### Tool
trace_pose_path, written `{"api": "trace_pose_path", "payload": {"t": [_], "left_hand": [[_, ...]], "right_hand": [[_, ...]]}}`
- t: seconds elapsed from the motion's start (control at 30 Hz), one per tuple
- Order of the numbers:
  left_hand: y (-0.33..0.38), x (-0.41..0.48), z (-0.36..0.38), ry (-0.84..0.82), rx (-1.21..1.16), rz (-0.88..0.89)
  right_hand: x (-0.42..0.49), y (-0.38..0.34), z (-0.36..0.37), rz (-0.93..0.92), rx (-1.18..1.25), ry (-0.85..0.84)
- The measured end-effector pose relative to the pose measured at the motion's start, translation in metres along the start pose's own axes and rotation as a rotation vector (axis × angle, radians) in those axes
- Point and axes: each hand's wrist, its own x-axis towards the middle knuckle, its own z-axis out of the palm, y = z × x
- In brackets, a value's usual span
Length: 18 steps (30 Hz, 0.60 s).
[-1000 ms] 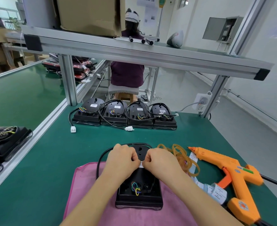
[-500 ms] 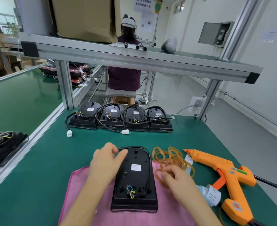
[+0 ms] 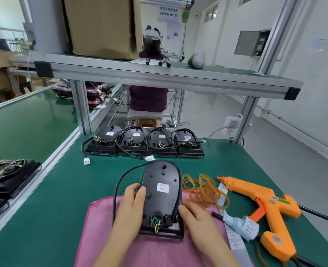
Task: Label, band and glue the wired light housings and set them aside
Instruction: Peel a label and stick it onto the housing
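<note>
A black wired light housing (image 3: 162, 201) lies back-up on the pink cloth (image 3: 99, 234), with a white label (image 3: 163, 187) stuck on its middle and coloured wires (image 3: 155, 223) at its near end. Its black cable (image 3: 120, 182) loops round the left side. My left hand (image 3: 129, 211) grips the housing's left edge, thumb on top. My right hand (image 3: 196, 220) lies against the housing's lower right edge, thumb touching it, fingers fairly straight. A heap of tan rubber bands (image 3: 201, 189) sits just past those fingers. The orange glue gun (image 3: 263, 205) lies to the right.
Several labelled housings (image 3: 145, 141) stand in a row at the back of the green table (image 3: 49, 199). A label strip and small bottle (image 3: 238, 224) lie by the gun. More black housings (image 3: 7, 176) sit on the left conveyor. A person sits beyond the aluminium shelf frame (image 3: 159, 78).
Both hands pressed the label on a second ago. The right hand then reached to the rubber bands and has come back to the housing's right edge. The left hand slid down its left side.
</note>
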Motion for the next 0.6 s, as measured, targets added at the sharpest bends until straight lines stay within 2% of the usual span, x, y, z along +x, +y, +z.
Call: {"api": "trace_pose_path", "payload": {"t": [0.07,0.13,0.17,0.3,0.4,0.47,0.5,0.6], "left_hand": [[0.005,0.002,-0.003,0.001,-0.146,0.002],[0.008,0.0,-0.006,-0.017,-0.214,0.009],[0.009,-0.004,-0.006,-0.031,-0.211,0.022],[0.006,-0.017,-0.006,-0.068,-0.157,0.053],[0.005,-0.017,-0.009,-0.095,-0.095,0.048],[0.008,-0.013,-0.013,-0.113,0.026,0.077],[0.011,-0.009,-0.016,-0.086,0.126,0.134],[0.036,0.015,-0.024,0.142,0.412,0.413]], "right_hand": [[0.001,-0.004,0.0,0.089,0.346,0.019],[0.006,-0.01,0.0,0.192,0.704,-0.046],[0.008,-0.013,0.0,0.2,0.803,-0.08],[0.015,-0.018,0.003,0.163,0.839,-0.113],[0.015,-0.018,0.008,0.161,0.793,-0.029],[0.015,-0.017,0.009,0.134,0.762,0.05],[0.014,-0.017,0.008,0.117,0.753,0.076],[0.006,-0.018,0.006,0.071,0.727,0.064]]}}
